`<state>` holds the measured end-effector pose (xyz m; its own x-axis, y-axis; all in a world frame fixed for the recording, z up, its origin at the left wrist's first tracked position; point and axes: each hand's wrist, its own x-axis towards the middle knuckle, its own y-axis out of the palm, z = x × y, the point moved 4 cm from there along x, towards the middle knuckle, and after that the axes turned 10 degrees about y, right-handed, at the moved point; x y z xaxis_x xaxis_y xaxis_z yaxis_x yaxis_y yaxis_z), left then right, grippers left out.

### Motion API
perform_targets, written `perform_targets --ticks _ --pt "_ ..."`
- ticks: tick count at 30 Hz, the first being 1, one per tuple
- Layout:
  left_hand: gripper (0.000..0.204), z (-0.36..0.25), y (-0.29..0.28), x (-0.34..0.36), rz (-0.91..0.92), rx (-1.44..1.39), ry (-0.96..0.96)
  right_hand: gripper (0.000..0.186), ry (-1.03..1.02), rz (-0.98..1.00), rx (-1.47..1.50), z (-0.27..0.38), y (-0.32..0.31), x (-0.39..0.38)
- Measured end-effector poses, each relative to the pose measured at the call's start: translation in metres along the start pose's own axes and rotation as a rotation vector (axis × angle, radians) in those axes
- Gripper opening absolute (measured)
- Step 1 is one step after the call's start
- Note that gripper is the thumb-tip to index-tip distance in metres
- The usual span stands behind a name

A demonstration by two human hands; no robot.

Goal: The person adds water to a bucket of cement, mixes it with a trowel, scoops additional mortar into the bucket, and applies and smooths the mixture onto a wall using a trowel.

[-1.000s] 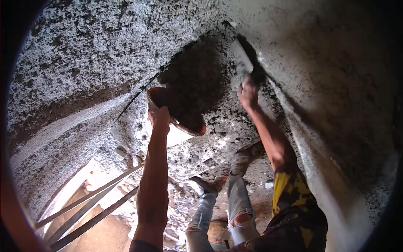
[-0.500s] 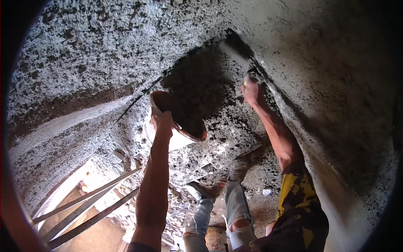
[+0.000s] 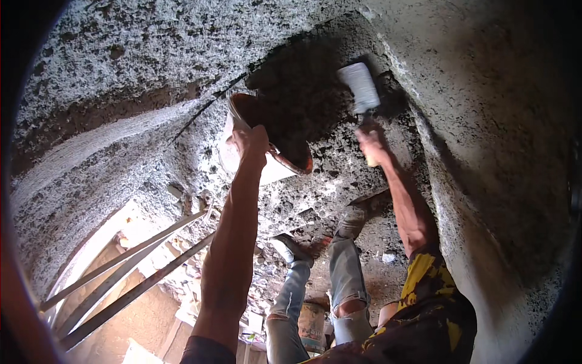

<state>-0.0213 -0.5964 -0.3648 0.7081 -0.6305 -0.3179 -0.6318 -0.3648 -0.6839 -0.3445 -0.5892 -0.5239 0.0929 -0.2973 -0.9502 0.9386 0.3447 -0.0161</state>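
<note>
My left hand (image 3: 250,141) is closed on the near rim of a white bucket (image 3: 245,159), which is tilted with its mouth facing away from me. The bucket's rim is reddish-brown, and its inside is too dark to make out. In my right hand (image 3: 373,142) is a trowel (image 3: 360,87) with a pale, roughly rectangular blade, smeared by motion. Its blade points away from me, right of the bucket, in front of the rough grey wall surface (image 3: 336,148); whether it touches the wall I cannot tell. Most of the handle is hidden in my fingers.
A smoother wall (image 3: 479,115) rises along the right, meeting the rough surface in a corner. Several long poles (image 3: 142,288) slant across the lower left beside a bright opening. Rubble lies around my shoes (image 3: 290,250). A stained container (image 3: 312,324) stands between my legs.
My right hand and the trowel have come away from the upper corner, nearer me, and the blade has turned. The bucket stays in my left hand; the whole view has shifted slightly.
</note>
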Motion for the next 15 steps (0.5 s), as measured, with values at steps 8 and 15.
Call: perform_targets --ticks 8,15 --pt "0.057 -0.001 0.011 -0.009 0.096 -0.037 -0.154 0.039 -0.234 0.072 -0.54 -0.033 0.122 -0.039" --pt "0.061 -0.01 0.023 -0.01 0.186 -0.349 -0.029 0.033 -0.734 -0.277 -0.863 0.116 0.033 -0.1"
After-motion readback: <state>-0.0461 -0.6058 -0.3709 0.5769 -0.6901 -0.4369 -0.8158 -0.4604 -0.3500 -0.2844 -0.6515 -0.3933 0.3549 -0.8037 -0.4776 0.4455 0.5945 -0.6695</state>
